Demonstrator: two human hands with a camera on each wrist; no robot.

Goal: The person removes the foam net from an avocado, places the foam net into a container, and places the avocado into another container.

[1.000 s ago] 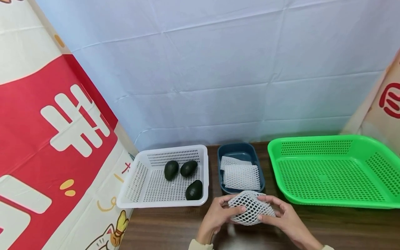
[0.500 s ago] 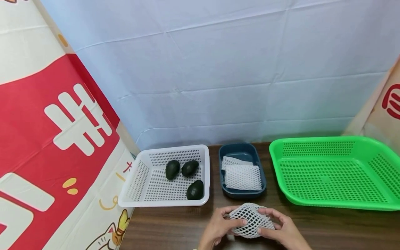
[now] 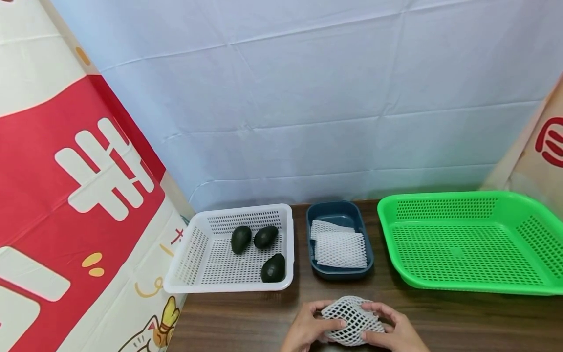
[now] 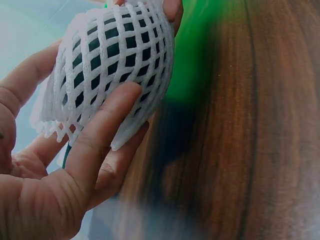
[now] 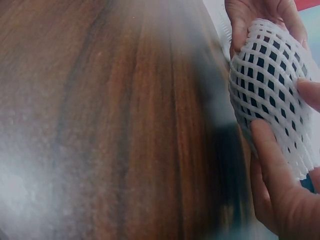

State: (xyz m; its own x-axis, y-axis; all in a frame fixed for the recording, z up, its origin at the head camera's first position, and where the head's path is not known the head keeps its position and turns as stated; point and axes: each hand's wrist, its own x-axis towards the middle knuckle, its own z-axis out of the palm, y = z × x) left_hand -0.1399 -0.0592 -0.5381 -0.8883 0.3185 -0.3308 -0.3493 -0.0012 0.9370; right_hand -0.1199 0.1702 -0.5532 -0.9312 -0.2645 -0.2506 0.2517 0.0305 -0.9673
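Note:
A dark avocado shows through the mesh of a white foam net sleeve point(image 3: 352, 322) stretched around it, close to the table's front in the head view. My left hand point(image 3: 307, 326) grips its left end, thumb across the top. From the other side, my right hand point(image 3: 393, 327) holds the right end between thumb and fingers. In the left wrist view the foam net point(image 4: 115, 55) bulges over the dark fruit, its loose edge near the palm. The right wrist view has the same net point(image 5: 270, 80) with fingertips of both hands on it.
A white basket point(image 3: 228, 288) with three avocados point(image 3: 273, 268) stands at left. Behind my hands, a dark blue tray point(image 3: 336, 208) contains flat foam nets point(image 3: 340, 250). At right is a green basket point(image 3: 466, 283). A pale cloth hangs behind them.
Both hands have drawn the netted avocado back towards me, away from the blue tray, whose front edge is now uncovered. The baskets and the other avocados have stayed put.

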